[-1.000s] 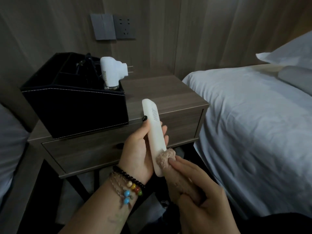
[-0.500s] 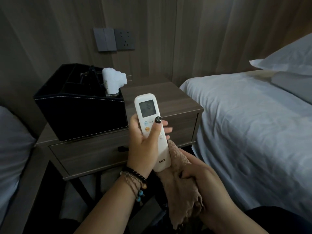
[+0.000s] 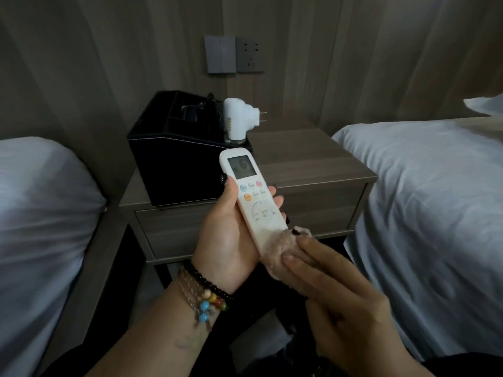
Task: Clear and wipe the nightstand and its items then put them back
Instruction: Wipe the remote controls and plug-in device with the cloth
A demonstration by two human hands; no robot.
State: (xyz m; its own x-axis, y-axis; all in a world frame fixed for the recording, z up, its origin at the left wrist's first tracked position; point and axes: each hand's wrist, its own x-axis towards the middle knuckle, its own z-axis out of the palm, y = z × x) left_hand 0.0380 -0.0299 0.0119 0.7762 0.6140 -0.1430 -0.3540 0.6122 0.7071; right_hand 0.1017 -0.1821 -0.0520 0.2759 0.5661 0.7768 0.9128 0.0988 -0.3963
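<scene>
My left hand grips a white air-conditioner remote, face up, in front of the wooden nightstand. A pinkish-brown cloth covers the remote's lower end, and my right hand pinches it there between thumb and fingers. On the nightstand's left side stands a black organiser box. A white plug-in device on a small bottle sits at the box's right rear corner.
Beds with white sheets flank the nightstand, the left bed and the right bed. A wall switch and socket sit above. The nightstand has a drawer front facing me.
The remote turned from edge-on to face up in my left hand. My right hand brought the cloth up onto its lower end. The view pulled back, showing both beds.
</scene>
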